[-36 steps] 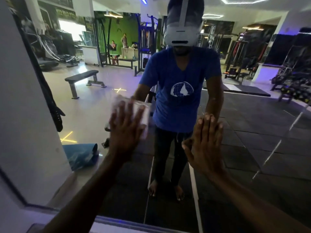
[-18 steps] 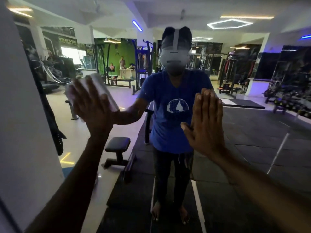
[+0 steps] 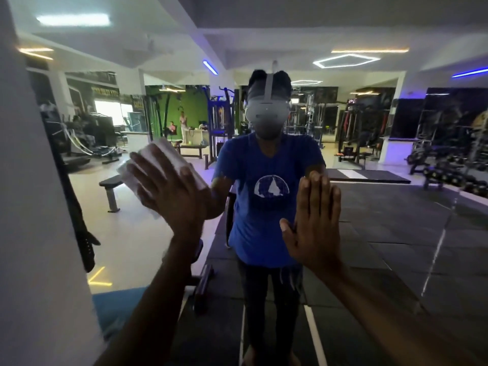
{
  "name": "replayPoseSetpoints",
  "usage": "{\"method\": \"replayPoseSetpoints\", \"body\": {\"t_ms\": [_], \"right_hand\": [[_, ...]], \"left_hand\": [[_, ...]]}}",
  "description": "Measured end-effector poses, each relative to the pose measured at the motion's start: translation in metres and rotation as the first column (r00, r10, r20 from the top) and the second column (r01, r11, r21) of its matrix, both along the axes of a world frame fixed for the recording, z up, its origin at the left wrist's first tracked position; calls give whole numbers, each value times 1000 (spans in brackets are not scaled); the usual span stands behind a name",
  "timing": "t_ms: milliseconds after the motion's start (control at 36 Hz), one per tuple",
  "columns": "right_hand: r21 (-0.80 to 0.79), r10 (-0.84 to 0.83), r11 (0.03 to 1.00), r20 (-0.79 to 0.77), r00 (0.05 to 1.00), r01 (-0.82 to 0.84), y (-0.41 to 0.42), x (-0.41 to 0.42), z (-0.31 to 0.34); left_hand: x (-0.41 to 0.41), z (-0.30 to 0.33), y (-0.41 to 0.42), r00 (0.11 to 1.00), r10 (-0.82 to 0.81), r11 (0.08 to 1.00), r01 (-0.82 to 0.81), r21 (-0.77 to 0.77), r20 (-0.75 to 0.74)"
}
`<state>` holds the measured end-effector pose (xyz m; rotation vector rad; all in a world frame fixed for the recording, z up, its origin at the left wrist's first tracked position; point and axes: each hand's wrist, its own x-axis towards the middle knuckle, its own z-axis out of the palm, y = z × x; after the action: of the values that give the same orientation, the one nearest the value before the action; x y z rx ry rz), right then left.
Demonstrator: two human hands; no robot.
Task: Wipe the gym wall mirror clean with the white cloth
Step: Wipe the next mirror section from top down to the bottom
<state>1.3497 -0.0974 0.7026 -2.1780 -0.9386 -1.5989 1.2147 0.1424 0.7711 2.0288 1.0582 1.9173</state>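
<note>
The wall mirror [image 3: 383, 233] fills nearly the whole head view and reflects the gym and a person in a blue shirt. My left hand [image 3: 173, 191] presses the folded white cloth [image 3: 161, 151] flat against the glass at centre-left, at chest height, fingers spread over it. The cloth shows above and to the left of the fingers. My right hand [image 3: 315, 223] rests flat on the glass to the right, fingers together and pointing up, holding nothing.
A white wall [image 3: 34, 233] borders the mirror on the left, close to my left hand. The reflection shows benches, weight machines and dark floor mats.
My left hand with the cloth rose up and left across the glass, then slid back to the right. My right hand moved higher on the mirror. The view tilted upward.
</note>
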Motion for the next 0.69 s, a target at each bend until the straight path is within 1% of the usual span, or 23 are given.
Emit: {"method": "replayPoseSetpoints", "body": {"t_ms": [28, 56, 83, 111, 139, 167, 194, 222, 250, 306, 333, 389, 417, 444, 472, 500, 528, 556, 583, 611, 639, 667, 694], "right_hand": [[2, -4, 1000, 0, 1000, 4, 1, 1, 0], [4, -11, 1000, 0, 1000, 11, 1, 1, 0], [5, -19, 1000, -3, 1000, 19, 2, 1, 0], [1, -24, 1000, -11, 1000, 24, 2, 0, 0], [-4, -24, 1000, -19, 1000, 24, 1, 0, 0], [-6, -20, 1000, -21, 1000, 19, 0, 0, 1], [-4, -15, 1000, -16, 1000, 15, -1, -1, 1], [0, -12, 1000, -7, 1000, 12, -1, -1, 1], [3, -11, 1000, -1, 1000, 11, -1, -2, 0], [-1, -9, 1000, -2, 1000, 9, -1, -3, 0], [-3, -7, 1000, -5, 1000, 7, -1, -3, 0], [-2, -9, 1000, -13, 1000, 9, 0, -2, 1], [-4, -12, 1000, -16, 1000, 12, 0, -1, 1], [-10, -18, 1000, -16, 1000, 18, 0, -1, 1], [-19, -27, 999, -17, 999, 27, 0, -1, 1], [-27, -34, 999, -21, 999, 34, -1, -2, 1], [-33, -35, 999, -24, 999, 34, -1, -2, 1], [-36, -31, 999, -26, 999, 30, -2, -3, 2], [-41, -26, 999, -24, 999, 25, -4, -3, 2], [-47, -23, 999, -19, 1000, 22, -6, -4, 3], [-55, -23, 998, -14, 1000, 22, -8, -4, 4], [-65, -24, 998, -13, 1000, 23, -10, -5, 4], [-76, -24, 997, -13, 1000, 23, -12, -6, 4]], "left_hand": [[8, -7, -20, 999, -32, 999, 33, 36, -43], [15, -19, -37, 982, -97, 981, 123, 152, -165], [19, -35, -49, 930, -150, 919, 257, 300, -336], [19, -48, -50, 858, -146, 813, 388, 435, -493], [15, -53, -41, 799, -102, 700, 480, 528, -592], [9, -50, -27, 779, -58, 629, 514, 583, -625], [3, -43, -11, 791, -36, 616, 499, 609, -611], [-3, -35, 4, 827, -32, 655, 442, 613, -562], [-9, -28, 20, 866, -42, 739, 363, 567, -499], [-19, -17, 43, 949, -59, 928, 167, 334, -311], [-19, -15, 44, 980, -40, 977, 79, 196, -194], [-8, -13, 19, 1000, 10, 1000, -10, 4, -16], [0, -17, -2, 999, -4, 1000, 4, 1, -32], [8, -25, -23, 988, -51, 995, 63, 74, -144], [15, -37, -42, 940, -107, 958, 185, 218, -325], [18, -48, -53, 862, -123, 864, 337, 375, -492], [19, -52, -51, 795, -104, 751, 456, 477, -597], [16, -47, -39, 762, -65, 665, 515, 541, -645], [11, -38, -24, 768, -36, 633, 513, 580, -640], [5, -28, -8, 800, -23, 652, 466, 598, -599], [-5, -16, 6, 853, -43, 713, 391, 582, -521], [-14, -8, 18, 903, -82, 814, 304, 495, -421], [-20, -4, 25, 943, -121, 909, 232, 347, -311]]}}
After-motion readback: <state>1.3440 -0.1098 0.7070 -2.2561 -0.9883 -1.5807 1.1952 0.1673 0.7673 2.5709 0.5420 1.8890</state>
